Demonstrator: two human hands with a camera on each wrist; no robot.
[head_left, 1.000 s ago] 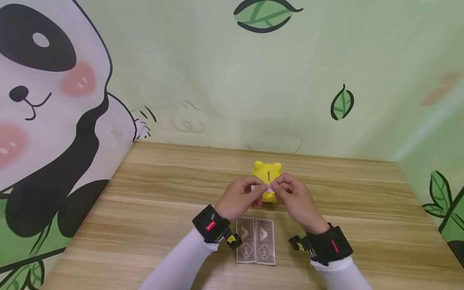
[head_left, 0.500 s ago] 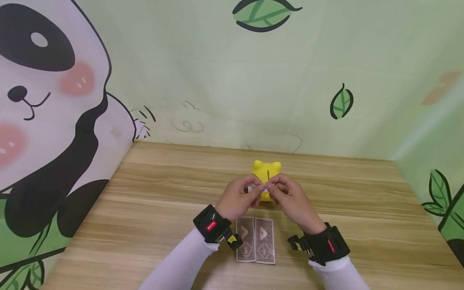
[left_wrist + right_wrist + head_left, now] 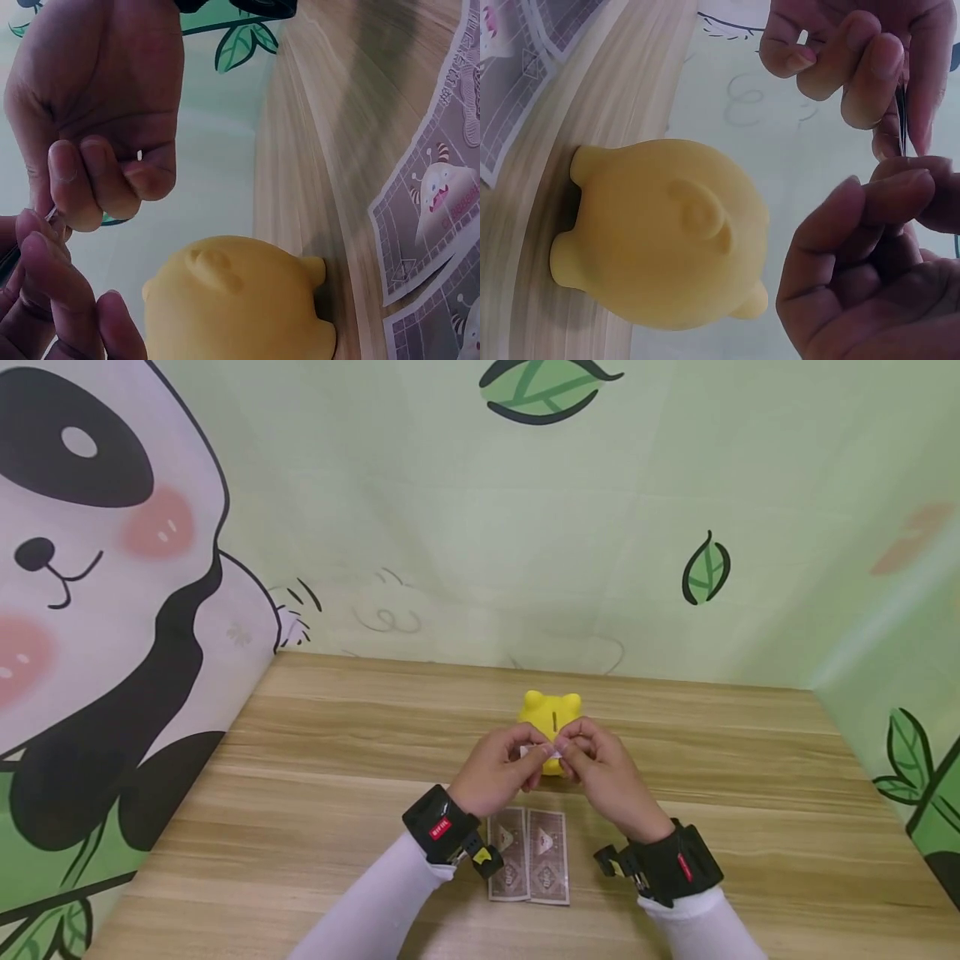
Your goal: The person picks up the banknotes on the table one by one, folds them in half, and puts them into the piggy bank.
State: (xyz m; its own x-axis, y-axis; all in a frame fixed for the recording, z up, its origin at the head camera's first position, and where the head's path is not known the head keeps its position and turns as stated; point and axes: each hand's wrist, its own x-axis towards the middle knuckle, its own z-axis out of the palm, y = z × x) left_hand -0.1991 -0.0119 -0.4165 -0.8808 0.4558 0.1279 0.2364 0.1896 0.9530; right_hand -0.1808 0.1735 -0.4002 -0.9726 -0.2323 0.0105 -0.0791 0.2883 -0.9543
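Note:
Between both hands is a small, pale piece of folded paper (image 3: 534, 750), thin and seen nearly edge-on in the right wrist view. My left hand (image 3: 497, 767) pinches it between thumb and forefinger. At its other end, the thumb and fingers of my right hand (image 3: 611, 772) pinch it too; the fingers hide much of it. Just behind and below the hands stands a yellow piggy bank (image 3: 542, 713), upright, its coin slot on top. In the right wrist view the bank's rear (image 3: 656, 232) shows a curly tail. Both hands look apart from the bank.
Two brownish play banknotes, the left one (image 3: 510, 860) and the right one (image 3: 548, 860), lie side by side on the wooden table (image 3: 360, 735) in front of the hands. A green backdrop (image 3: 450, 510) with a panda print rises behind the table and along its sides.
Both hands keep their pinch on the folded paper above the piggy bank. The right hand has shifted slightly left, and the paper's angle changes a little between the fingers.

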